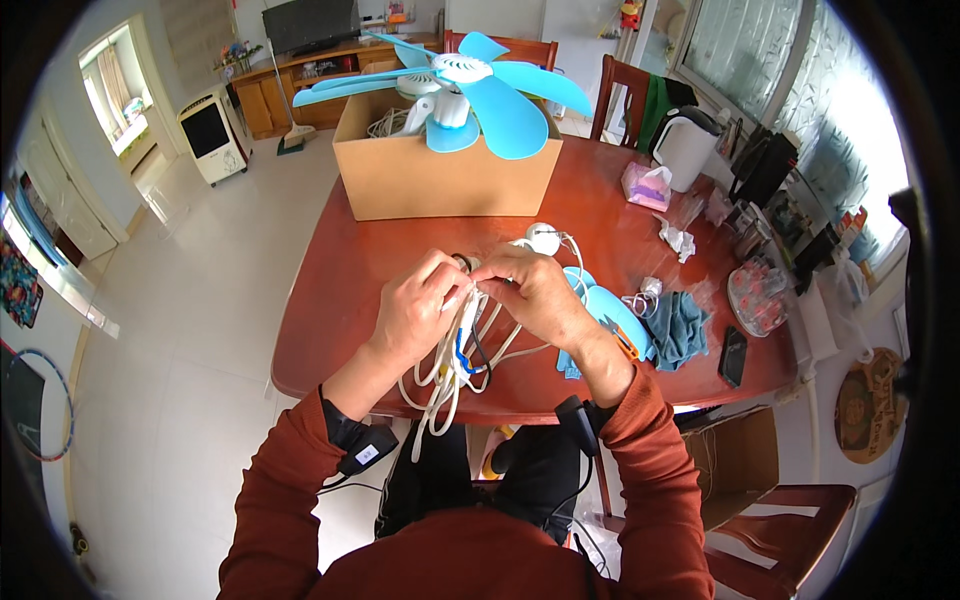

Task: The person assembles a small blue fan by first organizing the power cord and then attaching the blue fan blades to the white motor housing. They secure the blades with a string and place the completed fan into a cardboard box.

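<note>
Over the near part of the table, my left hand (415, 310) and my right hand (540, 300) meet, thumbs and fingertips pinched together on a white cable. Below my fingers the looped white cable (447, 395) hangs in a loose bundle past the table edge. A blue strip (461, 352) and a thin black cord run among the loops. Exactly what lies between the fingertips is partly hidden. Just beyond my right hand, a round white fitting (543, 238) with a cord rests on the table. Light blue fan blades (612, 312) lie right of my right wrist.
A cardboard box (450, 180) holds blue-bladed fans (465, 85) at the table's far side. Rightward are an orange-handled tool (625, 343), a blue-grey cloth (678, 330), a phone (733, 357), a tissue pack (648, 186) and a tray (758, 298). A chair (780, 540) stands lower right.
</note>
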### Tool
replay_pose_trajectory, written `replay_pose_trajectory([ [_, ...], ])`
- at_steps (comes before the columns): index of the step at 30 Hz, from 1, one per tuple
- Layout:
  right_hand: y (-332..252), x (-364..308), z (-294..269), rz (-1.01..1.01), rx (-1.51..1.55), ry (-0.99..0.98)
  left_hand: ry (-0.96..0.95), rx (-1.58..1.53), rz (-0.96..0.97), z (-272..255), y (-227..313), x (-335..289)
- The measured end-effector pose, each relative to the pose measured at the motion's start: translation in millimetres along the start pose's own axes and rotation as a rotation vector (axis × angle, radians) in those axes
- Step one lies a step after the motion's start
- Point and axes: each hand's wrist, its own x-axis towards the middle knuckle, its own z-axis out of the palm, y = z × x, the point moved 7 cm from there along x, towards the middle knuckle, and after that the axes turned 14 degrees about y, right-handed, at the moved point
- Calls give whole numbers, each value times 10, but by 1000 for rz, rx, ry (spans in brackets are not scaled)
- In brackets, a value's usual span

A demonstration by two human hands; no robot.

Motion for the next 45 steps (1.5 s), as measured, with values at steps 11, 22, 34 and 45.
replay_pose_trajectory([
  [11, -209, -35, -27, -173, -251, 132, -22, -142, -80, -33, -85, -47],
  [22, -64, -155, -65, -57, -209, 307, -455, -782, -763, 56, -193, -879],
  [34, -292, -659, -819, -98, -214, 679, -125, -1250, -1315, -1, -163, -657],
  [45, 30, -1189, -411, 600, 610, 624, 105, -994, -1253, -388, 24, -232],
])
